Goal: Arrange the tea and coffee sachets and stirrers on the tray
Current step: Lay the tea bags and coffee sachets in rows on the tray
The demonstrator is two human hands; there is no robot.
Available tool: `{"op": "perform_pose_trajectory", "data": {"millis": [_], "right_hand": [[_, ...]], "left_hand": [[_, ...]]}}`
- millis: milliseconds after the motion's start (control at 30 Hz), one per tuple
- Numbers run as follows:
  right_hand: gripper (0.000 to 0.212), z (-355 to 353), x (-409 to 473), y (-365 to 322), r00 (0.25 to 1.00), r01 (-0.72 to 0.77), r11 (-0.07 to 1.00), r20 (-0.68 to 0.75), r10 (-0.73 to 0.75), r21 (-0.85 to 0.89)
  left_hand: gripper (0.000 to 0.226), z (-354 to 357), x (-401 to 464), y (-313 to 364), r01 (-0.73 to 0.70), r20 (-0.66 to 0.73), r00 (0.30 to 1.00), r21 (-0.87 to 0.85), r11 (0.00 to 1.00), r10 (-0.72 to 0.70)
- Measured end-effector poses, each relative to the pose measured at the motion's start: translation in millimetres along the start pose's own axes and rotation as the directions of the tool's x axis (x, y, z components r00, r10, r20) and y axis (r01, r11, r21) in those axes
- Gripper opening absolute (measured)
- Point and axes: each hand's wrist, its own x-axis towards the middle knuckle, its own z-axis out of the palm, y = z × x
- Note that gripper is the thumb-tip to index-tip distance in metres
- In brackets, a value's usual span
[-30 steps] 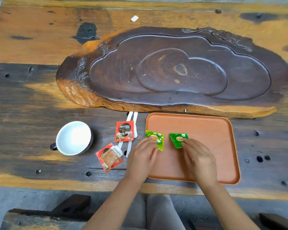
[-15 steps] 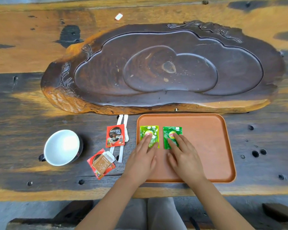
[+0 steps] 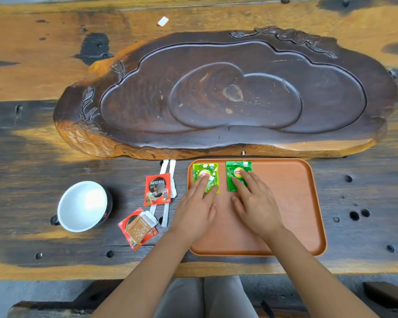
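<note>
Head view: both hands pressing green tea sachets flat at the far left corner of the orange rectangular tray (image 3: 296,203).
Left hand (image 3: 197,210) and right hand (image 3: 254,203) lie open-fingered, gripping nothing, on pale green sachet (image 3: 210,169) and dark green sachet (image 3: 233,172); red coffee sachets (image 3: 157,189) and white paper-wrapped stirrers (image 3: 168,167), long axes running away from the person, lie just left of the tray, nearer the left hand.

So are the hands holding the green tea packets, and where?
Not gripped. The left hand presses flat fingers on the light green sachet; the right hand presses the dark green sachet, both pinned to the tray.
</note>
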Motion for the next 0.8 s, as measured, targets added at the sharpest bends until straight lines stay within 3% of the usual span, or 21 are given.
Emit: {"op": "perform_pose_trajectory", "data": {"millis": [367,533,667,800], "right_hand": [[0.050,-4,-1,0,1.000,0.003,0.998,0.026,-0.004,0.068],[0.047,-13,1,-11,0.997,-0.019,0.974,-0.070,0.036,0.224],[0.044,-16,13,-48,0.985,0.127,0.971,-0.140,-0.100,0.202],[0.046,-6,32,-98,0.953,0.303,0.941,-0.077,-0.294,0.154]], "left_hand": [[0.045,-2,5,7,0.034,-0.025,0.999,-0.037,0.999,-0.034],[0.045,-23,-12,10,0.050,-0.175,0.981,-0.194,0.980,-0.085],[0.042,-43,-59,-18,0.215,-0.274,0.923,-0.218,0.952,-0.271],[0.054,-48,-106,-62,0.379,-0.219,0.889,-0.142,0.915,-0.402]]}}
